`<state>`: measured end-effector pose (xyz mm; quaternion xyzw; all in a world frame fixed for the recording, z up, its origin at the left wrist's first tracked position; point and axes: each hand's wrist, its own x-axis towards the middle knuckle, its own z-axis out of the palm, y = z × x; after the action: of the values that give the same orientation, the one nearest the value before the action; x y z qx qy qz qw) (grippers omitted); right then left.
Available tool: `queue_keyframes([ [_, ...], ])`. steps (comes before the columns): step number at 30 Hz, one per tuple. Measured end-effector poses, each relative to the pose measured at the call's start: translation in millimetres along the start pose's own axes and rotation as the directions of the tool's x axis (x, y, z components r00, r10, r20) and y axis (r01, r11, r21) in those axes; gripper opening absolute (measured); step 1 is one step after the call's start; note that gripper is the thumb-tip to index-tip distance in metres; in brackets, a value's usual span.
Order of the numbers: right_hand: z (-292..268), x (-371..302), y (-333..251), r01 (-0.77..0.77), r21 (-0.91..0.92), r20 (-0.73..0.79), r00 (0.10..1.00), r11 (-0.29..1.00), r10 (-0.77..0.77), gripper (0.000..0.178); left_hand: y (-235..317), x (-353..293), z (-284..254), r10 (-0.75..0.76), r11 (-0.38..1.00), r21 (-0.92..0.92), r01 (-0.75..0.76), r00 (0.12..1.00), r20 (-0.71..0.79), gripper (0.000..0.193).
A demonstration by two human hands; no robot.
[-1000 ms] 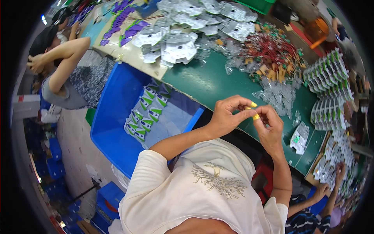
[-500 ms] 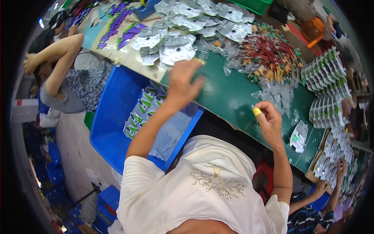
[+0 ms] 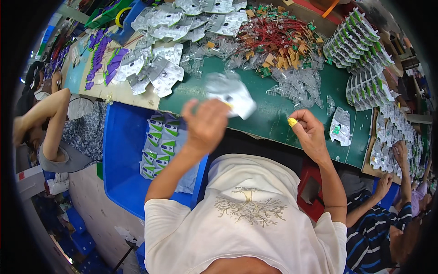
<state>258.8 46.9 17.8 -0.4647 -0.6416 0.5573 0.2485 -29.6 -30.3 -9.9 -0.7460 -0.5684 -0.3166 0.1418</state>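
Note:
My left hand [image 3: 206,124] is closed on the lower edge of a grey-white plastic shell [image 3: 232,97], smeared by motion, above the green bench top. A yellow wrap shows at a fingertip. My right hand [image 3: 310,134] pinches thumb and forefinger together over the bench's front edge; its thumb wears a yellow wrap [image 3: 292,122]. Whatever lies in that pinch is too small to make out. Beside the right hand lies another grey-white shell [image 3: 340,126] with a small green piece on it. Nearest my left hand at the back is a heap of similar shells [image 3: 165,75].
Clear plastic pieces [image 3: 299,86] and a tangle of red wires [image 3: 269,36] with green and tan tabs cover the back. Stacked shells [image 3: 358,41] stand at right. A blue bin [image 3: 123,155] of white-and-green parts sits at left. Co-workers sit on both sides.
My left hand has come back from the shell heap with one shell in it. The right hand keeps its pinch. The whole view has shifted.

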Motion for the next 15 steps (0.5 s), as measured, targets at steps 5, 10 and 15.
queue_keyframes([
  [5, 19, -3, -15, 0.261, -0.375, 0.024, 0.962, 0.889, -0.273, 0.011, 57, -22, 24, 0.093, 0.985, -0.159, -0.072, 0.987, 0.131, 0.020],
  [10, 40, 15, -3, 0.446, -0.565, 0.141, 0.881, 0.694, -0.451, 0.015, 62, -23, 32, -0.019, 0.979, -0.197, 0.055, 0.984, 0.179, 0.027],
  [15, 53, 32, -1, 0.510, -0.720, 0.288, 0.837, 0.472, -0.465, 0.016, 57, -17, 32, 0.009, 0.970, -0.237, 0.062, 0.958, 0.287, 0.031],
])
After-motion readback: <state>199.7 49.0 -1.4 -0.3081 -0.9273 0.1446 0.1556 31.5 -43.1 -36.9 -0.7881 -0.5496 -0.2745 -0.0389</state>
